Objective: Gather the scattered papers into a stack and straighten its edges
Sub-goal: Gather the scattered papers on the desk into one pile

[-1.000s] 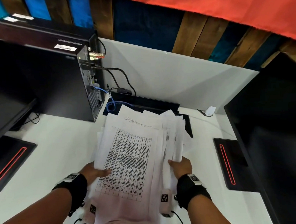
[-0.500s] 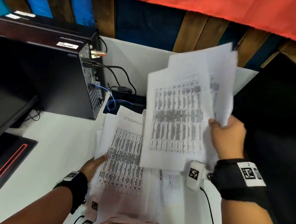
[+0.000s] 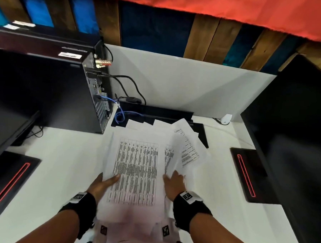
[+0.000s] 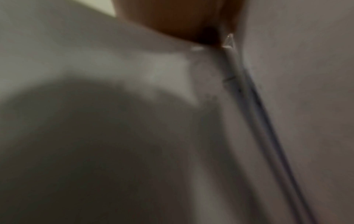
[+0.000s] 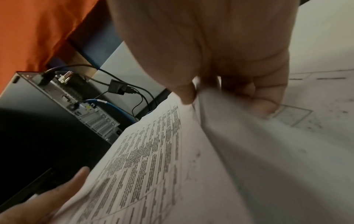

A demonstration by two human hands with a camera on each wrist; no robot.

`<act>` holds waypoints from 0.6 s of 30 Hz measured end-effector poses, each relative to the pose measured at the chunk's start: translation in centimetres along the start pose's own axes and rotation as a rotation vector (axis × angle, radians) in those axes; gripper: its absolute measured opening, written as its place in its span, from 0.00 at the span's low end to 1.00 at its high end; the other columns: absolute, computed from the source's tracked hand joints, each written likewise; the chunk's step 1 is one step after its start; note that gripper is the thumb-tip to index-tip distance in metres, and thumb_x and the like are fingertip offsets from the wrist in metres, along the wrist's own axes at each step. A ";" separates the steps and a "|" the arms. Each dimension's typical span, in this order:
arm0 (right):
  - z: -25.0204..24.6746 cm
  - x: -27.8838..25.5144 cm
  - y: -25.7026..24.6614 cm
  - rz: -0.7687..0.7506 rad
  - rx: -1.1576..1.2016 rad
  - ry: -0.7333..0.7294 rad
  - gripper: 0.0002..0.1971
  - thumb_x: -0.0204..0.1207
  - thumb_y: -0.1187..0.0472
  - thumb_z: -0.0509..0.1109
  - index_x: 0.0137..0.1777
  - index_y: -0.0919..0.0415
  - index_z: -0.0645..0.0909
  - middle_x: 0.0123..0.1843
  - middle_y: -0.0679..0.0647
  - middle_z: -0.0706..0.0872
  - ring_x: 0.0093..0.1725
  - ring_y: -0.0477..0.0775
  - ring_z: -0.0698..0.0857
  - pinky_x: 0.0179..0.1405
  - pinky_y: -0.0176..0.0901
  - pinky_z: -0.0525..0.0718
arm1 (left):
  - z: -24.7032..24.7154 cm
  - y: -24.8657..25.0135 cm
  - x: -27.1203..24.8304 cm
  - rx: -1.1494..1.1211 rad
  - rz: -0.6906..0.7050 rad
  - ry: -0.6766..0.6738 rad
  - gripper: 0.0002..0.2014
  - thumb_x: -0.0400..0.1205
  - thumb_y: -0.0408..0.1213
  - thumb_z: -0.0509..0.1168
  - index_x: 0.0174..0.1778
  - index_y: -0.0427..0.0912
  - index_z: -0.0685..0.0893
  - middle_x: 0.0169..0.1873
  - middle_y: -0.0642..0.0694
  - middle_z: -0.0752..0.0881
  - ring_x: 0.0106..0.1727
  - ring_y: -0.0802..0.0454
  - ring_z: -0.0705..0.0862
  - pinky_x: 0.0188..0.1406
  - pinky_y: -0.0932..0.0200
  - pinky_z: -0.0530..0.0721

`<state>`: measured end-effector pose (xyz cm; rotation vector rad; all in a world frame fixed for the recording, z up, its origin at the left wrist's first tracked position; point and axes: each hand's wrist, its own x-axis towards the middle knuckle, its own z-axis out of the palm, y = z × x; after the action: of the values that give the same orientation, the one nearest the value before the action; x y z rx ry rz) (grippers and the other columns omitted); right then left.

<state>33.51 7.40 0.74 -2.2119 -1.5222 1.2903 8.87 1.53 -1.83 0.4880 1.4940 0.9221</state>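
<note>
Loose papers (image 3: 135, 168) lie in a rough pile on the white desk (image 3: 61, 153), centre, right in front of the person, edges uneven. Top sheet carries a printed table. A few sheets (image 3: 187, 147) fan out to the right and at the back, overlapping a black base (image 3: 156, 113).

Left hand (image 3: 101, 184) at the pile's left edge, thumb flat on top of the top sheet, other fingers hidden under the paper; grip looks like a pinch. Left wrist view is blurred, only paper and a bit of skin.

Right hand (image 3: 174, 184) at the right side, thumb and fingers (image 5: 266, 106) pinching the edge of several sheets.

Black computer tower (image 3: 55, 93) stands left of the pile with cables (image 3: 128, 86). Dark monitor (image 3: 294, 137) on the right.
</note>
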 end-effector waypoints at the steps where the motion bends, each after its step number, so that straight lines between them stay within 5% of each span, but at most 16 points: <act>1: 0.0 0.1 -0.1 0.000 -0.054 -0.048 0.27 0.85 0.52 0.57 0.80 0.63 0.57 0.75 0.68 0.67 0.73 0.69 0.74 0.70 0.52 0.72 | 0.3 0.5 -0.4 -0.009 -0.016 0.007 0.56 0.63 0.53 0.81 0.82 0.40 0.59 0.73 0.42 0.75 0.78 0.42 0.69 0.80 0.47 0.59; 4: -1.0 1.4 0.0 -0.043 -0.158 -0.104 0.26 0.85 0.57 0.54 0.82 0.58 0.55 0.76 0.68 0.69 0.74 0.68 0.73 0.73 0.54 0.72 | 0.7 1.0 -0.3 -0.042 -0.026 -0.048 0.53 0.58 0.48 0.83 0.77 0.32 0.68 0.73 0.37 0.76 0.79 0.44 0.68 0.78 0.53 0.55; 7: -2.0 3.2 0.5 -0.091 -0.090 -0.077 0.28 0.81 0.58 0.62 0.80 0.57 0.62 0.75 0.63 0.75 0.73 0.64 0.76 0.73 0.51 0.73 | 0.6 1.2 -0.2 -0.043 -0.051 -0.056 0.42 0.67 0.49 0.77 0.74 0.32 0.73 0.74 0.46 0.71 0.80 0.46 0.64 0.78 0.52 0.55; 10: -2.2 4.2 0.2 -0.075 0.161 0.029 0.18 0.80 0.58 0.67 0.68 0.62 0.76 0.62 0.60 0.85 0.62 0.61 0.83 0.61 0.44 0.79 | 0.4 0.9 -0.1 0.054 -0.029 -0.029 0.47 0.63 0.46 0.82 0.73 0.26 0.71 0.68 0.35 0.79 0.75 0.38 0.73 0.73 0.50 0.66; 14: -2.3 4.9 -0.4 -0.116 0.174 0.119 0.05 0.79 0.68 0.65 0.51 0.58 0.74 0.40 0.50 0.79 0.49 0.53 0.77 0.48 0.36 0.70 | 0.5 1.1 -0.3 0.127 -0.061 -0.017 0.35 0.65 0.39 0.82 0.66 0.34 0.77 0.56 0.44 0.83 0.69 0.43 0.78 0.69 0.52 0.68; 16: -2.6 5.4 -0.6 -0.125 0.073 0.114 0.04 0.79 0.69 0.64 0.52 0.64 0.76 0.46 0.56 0.82 0.53 0.56 0.79 0.49 0.37 0.70 | 0.3 1.1 -0.1 0.126 -0.084 -0.025 0.43 0.52 0.55 0.85 0.61 0.36 0.83 0.57 0.47 0.87 0.67 0.48 0.80 0.70 0.54 0.67; 18: -3.2 6.1 -0.4 -0.141 -0.032 0.122 0.13 0.79 0.69 0.63 0.63 0.70 0.79 0.62 0.63 0.84 0.64 0.61 0.81 0.58 0.40 0.74 | -0.5 0.0 1.0 0.127 -0.042 0.009 0.53 0.40 0.65 0.82 0.59 0.39 0.86 0.53 0.50 0.90 0.64 0.49 0.83 0.69 0.55 0.70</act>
<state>36.18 13.62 -0.49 -2.1158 -1.6303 1.0774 8.19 2.16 -2.43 0.5436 1.5717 0.8004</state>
